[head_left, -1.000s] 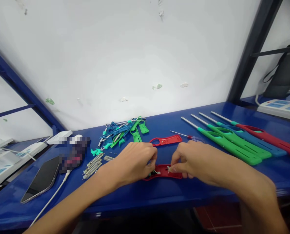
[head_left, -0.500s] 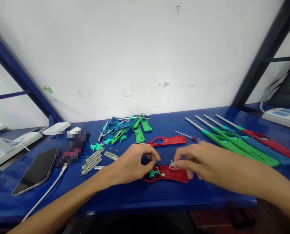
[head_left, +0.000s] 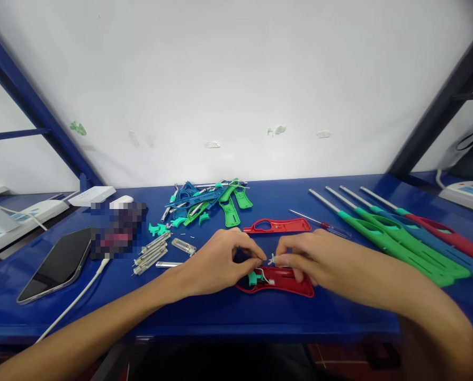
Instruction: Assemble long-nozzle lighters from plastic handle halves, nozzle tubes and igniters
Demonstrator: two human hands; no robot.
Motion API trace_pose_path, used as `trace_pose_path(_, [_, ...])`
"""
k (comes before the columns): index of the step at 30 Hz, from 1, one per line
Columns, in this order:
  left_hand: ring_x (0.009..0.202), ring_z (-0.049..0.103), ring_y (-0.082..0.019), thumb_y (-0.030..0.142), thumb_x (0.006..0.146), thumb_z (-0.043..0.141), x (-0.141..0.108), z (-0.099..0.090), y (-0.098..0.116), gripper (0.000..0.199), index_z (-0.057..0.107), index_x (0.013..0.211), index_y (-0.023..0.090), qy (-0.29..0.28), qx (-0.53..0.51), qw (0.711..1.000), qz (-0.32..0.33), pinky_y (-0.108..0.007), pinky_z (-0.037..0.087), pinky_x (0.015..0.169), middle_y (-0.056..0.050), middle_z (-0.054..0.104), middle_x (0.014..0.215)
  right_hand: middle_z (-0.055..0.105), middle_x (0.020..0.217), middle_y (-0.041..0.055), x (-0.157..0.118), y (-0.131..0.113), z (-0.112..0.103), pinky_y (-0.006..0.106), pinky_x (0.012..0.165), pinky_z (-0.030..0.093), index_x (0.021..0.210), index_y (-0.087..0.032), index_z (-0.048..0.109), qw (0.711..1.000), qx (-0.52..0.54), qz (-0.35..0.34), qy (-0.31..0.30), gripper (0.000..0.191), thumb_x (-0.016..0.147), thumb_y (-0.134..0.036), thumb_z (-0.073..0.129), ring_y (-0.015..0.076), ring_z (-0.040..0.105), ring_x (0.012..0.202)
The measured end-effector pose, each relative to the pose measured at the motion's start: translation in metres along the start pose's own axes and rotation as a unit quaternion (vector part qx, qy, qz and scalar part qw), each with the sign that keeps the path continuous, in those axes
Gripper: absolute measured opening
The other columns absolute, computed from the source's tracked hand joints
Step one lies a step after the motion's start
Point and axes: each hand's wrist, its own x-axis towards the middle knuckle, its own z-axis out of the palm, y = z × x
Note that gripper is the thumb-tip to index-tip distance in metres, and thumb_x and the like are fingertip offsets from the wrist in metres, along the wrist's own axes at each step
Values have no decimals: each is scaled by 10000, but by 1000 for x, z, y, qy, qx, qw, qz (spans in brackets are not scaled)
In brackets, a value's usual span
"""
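Observation:
A red handle shell point(head_left: 292, 283) lies on the blue table with a green part point(head_left: 254, 279) and a white wire inside its left end. Over that end is my left hand point(head_left: 230, 259), thumb and fingertips brought together; whatever they hold is too small to make out. My right hand point(head_left: 308, 256) pinches a small whitish piece point(head_left: 271, 259) above the shell, close to the left fingertips. Behind both hands lies another red shell half point(head_left: 287, 226).
Assembled lighters point(head_left: 411, 241) and a screwdriver point(head_left: 319, 222) lie right. Blue and green parts point(head_left: 204, 201) are piled at the back. Transparent tubes point(head_left: 152, 254), a phone point(head_left: 57, 264) and its white cable point(head_left: 77, 299) are left.
My right hand has moved left with the small whitish piece, nearer to my left fingertips. The camera view has shifted slightly.

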Motion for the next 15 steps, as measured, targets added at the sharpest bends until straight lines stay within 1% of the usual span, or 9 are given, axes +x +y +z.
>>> trace_pose_path(4, [688, 554, -121, 120, 939, 676, 0, 1, -1, 175, 832, 953, 198, -3, 7, 1000, 14, -237, 437, 655, -16, 723, 804, 718, 900, 19, 2, 2, 1, 304, 723, 479, 950, -244, 659, 1000, 11, 2, -10, 343, 1081, -431, 403, 174, 652, 777])
trace_pose_path(8, [704, 565, -126, 127, 941, 677, 1, 1, -3, 168, 826, 961, 201, -2, 18, 1000, 21, -242, 449, 676, -11, 724, 796, 713, 912, 21, 3, 3, 1, 297, 694, 466, 984, -249, 678, 1000, 16, 5, -10, 336, 1063, -486, 453, 180, 646, 791])
trace_pose_path(15, [699, 572, -121, 114, 938, 685, -1, 3, -5, 161, 821, 961, 197, 6, 12, 999, 37, -245, 449, 706, -3, 726, 792, 709, 941, 1, 2, 8, 2, 287, 713, 448, 1049, -290, 672, 999, 28, 28, -28, 314, 1083, -469, 416, 180, 634, 841])
